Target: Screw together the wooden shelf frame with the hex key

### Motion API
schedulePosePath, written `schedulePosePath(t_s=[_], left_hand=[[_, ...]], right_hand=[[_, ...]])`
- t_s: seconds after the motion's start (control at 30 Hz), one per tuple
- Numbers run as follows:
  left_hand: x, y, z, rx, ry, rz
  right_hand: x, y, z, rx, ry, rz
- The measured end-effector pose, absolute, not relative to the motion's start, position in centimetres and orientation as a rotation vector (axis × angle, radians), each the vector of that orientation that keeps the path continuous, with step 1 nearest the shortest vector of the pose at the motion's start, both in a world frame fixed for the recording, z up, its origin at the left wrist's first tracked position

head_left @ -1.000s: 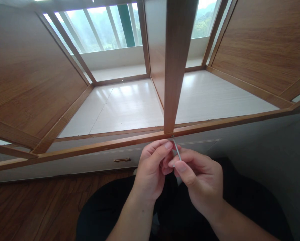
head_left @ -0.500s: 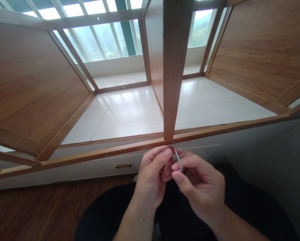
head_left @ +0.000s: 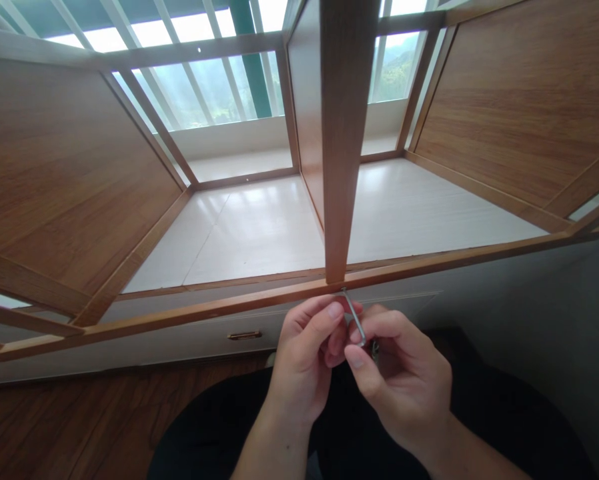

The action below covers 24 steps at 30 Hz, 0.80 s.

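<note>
A thin grey Allen key (head_left: pixel 354 316) runs up to a small screw head under the front rail (head_left: pixel 214 309) of a wooden frame, just below its centre post (head_left: pixel 343 147). My right hand (head_left: pixel 404 373) pinches the bent lower end of the key between thumb and finger. Small metal pieces (head_left: pixel 375 350) show under its curled fingers, too dark to identify. Close on the left, my left hand (head_left: pixel 307 357) is closed, thumb against forefinger, beside the key's upper part. What those fingers hold, if anything, is hidden.
Brown wood panels stand at the left (head_left: pixel 74 180) and right (head_left: pixel 519 107) of the frame. Behind the rail lies a white surface (head_left: pixel 249 233). Below it is a white drawer front with a brass handle (head_left: pixel 244 335). A barred window (head_left: pixel 199 87) is at the back.
The view has shifted slightly, so the frame sits a little lower and further left. My right fingers have moved slightly at the key's bend, and the metal pieces beneath them show more.
</note>
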State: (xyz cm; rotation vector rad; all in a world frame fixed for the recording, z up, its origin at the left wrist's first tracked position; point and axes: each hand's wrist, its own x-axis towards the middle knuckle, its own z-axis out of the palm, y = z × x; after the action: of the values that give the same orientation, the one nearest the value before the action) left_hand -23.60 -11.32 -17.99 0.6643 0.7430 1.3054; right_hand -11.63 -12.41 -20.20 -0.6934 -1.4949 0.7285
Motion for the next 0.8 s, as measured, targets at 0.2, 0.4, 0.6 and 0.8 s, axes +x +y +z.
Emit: schedulePosePath(t_s=[0.2, 0.4, 0.6, 0.8], left_hand=[[-23.6, -11.3, -18.0, 0.654, 0.767, 1.303], [-23.6, -11.3, -17.8, 0.672, 0.735, 1.304], [-23.4, -11.3, -17.6, 0.682, 0.697, 1.309], [-23.4, -11.2, -17.6, 0.66, 0.692, 1.315]], right_hand=[[-11.7, -12.4, -20.0, -0.722, -1.516, 0.675], [-11.8, -12.6, -19.8, -0.752, -1.528, 0.622], [-11.7, -12.1, -19.6, -0.748, -1.605, 0.437], [-10.8, -11.7, -19.1, -0.614, -1.662, 0.434]])
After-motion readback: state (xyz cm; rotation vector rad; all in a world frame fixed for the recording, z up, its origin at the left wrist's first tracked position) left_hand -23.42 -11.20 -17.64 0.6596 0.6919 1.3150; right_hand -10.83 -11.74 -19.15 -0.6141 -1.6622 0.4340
